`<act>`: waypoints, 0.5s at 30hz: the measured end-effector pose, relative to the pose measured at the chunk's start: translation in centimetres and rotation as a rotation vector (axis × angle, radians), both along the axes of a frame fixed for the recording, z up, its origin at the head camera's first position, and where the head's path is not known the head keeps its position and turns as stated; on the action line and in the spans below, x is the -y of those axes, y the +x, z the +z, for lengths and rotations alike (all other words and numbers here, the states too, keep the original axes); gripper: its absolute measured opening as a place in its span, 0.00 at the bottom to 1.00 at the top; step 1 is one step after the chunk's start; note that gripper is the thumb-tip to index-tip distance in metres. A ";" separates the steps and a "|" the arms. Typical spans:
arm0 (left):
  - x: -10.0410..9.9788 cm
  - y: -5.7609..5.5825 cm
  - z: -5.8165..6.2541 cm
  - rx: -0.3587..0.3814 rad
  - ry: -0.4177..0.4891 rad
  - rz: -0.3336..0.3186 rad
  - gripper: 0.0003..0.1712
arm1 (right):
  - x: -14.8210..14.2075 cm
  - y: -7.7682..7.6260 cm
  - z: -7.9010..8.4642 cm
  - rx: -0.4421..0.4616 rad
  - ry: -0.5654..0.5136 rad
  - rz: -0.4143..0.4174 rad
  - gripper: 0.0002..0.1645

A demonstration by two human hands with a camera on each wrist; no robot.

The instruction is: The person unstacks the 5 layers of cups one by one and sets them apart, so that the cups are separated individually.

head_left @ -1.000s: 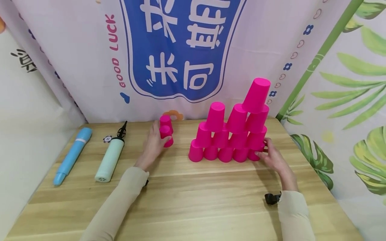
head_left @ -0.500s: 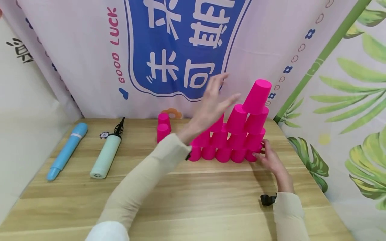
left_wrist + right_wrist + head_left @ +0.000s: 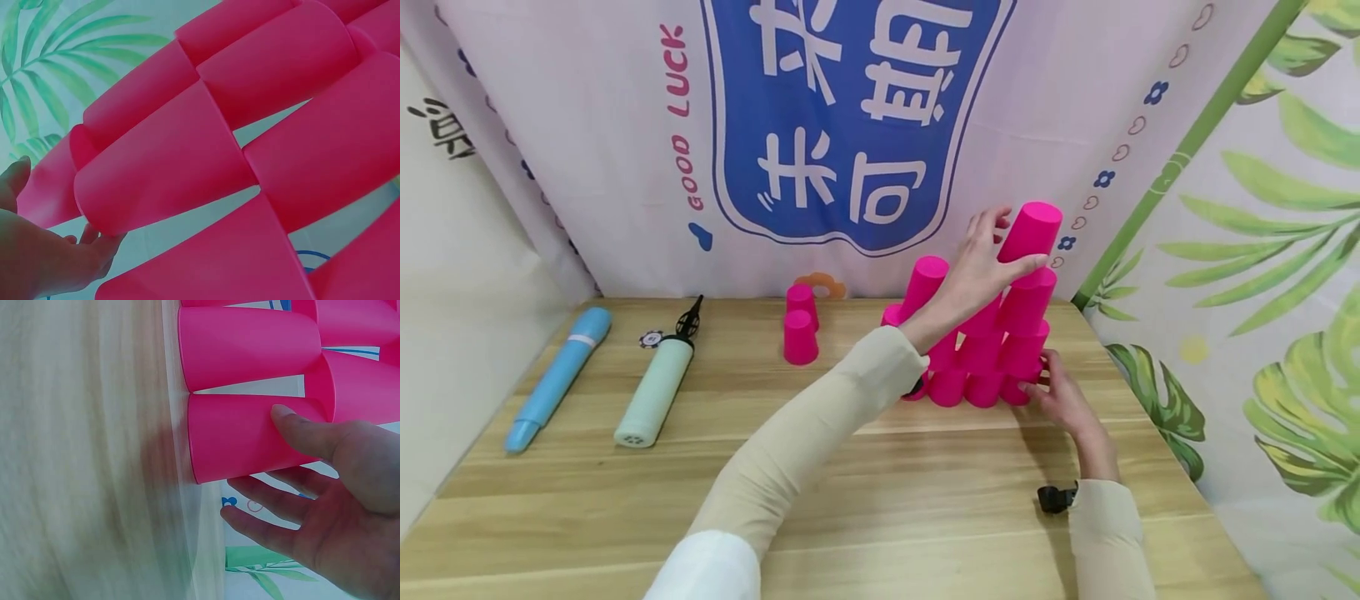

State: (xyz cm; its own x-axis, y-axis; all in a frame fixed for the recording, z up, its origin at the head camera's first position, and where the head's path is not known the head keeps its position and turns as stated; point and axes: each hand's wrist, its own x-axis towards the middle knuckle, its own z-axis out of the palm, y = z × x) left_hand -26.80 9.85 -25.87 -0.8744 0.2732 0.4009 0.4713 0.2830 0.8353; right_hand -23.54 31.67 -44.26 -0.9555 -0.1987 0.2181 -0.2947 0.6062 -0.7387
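Note:
Pink cups stand upside down in a stepped stack, tallest at the right; the top cup (image 3: 1033,227) rests on the cups beneath it. My left hand (image 3: 976,273) is up at this top cup, its thumb across the cup's lower front and its fingers spread at the left side. In the left wrist view, the fingers (image 3: 100,250) lie close to the cups. Low at the right, my right hand (image 3: 1065,397) holds the end cup of the bottom row (image 3: 240,434), thumb on its front and fingers along its outer side. My left forearm hides part of the stack.
Two pink cups stand apart left of the stack, one in front (image 3: 801,340) and one behind (image 3: 801,298). Farther left lie a pale green hand pump (image 3: 657,392), a blue tube-shaped pump (image 3: 559,379) and a small round chip (image 3: 651,339). A printed curtain (image 3: 647,167) hangs behind the table.
My left hand has left the two cups at the left and moved up and right to the top cup. The right hand stays at the bottom end cup.

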 end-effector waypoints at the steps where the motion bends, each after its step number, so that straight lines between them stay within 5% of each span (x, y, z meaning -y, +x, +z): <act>1: -0.1 -0.1 -0.1 -0.002 0.001 0.006 0.46 | 0.1 0.0 0.0 0.000 -0.002 0.004 0.34; 15: -0.4 -0.4 -0.2 -0.057 0.012 -0.002 0.42 | -0.1 -0.2 -0.3 0.030 0.017 -0.021 0.35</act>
